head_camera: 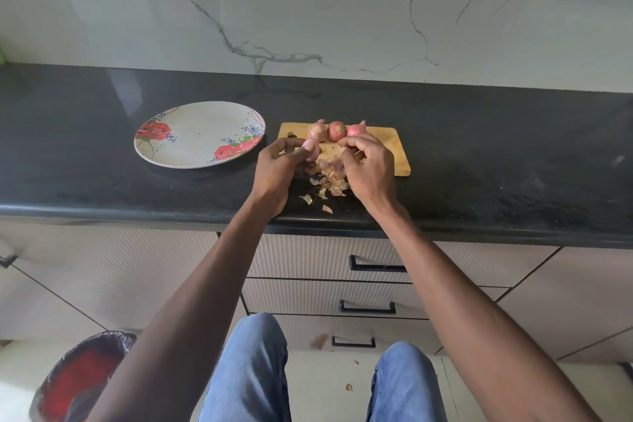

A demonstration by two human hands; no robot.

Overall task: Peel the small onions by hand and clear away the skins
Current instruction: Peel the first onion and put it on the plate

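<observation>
Far left on the floor stands a bin (82, 377) lined with a dark bag, a likely home for the skins. On the black desk (479, 154) lies a flowered plate (191, 134), bare of onions. Just right of it the left hand (281, 171) curls round a small onion (312, 150), pale pink and smooth where it shows, so it looks mostly peeled. Peeled flesh is likely slick and firm, so a grip round the belly suits it better than a fingertip hold. Between the hands a heap of skins (330, 181) spills off the board's near edge onto the desk; they look papery, light and brittle, best gathered by scooping, since pinching would crumble them. The right hand (368, 168) has its fingers bent over the board (394, 147) and seems to pinch a scrap of skin, though that is hard to make out. Along the board's far edge sit three unpeeled onions (337, 130), reddish and dry-coated; the tips should give a loose edge to start from.
</observation>
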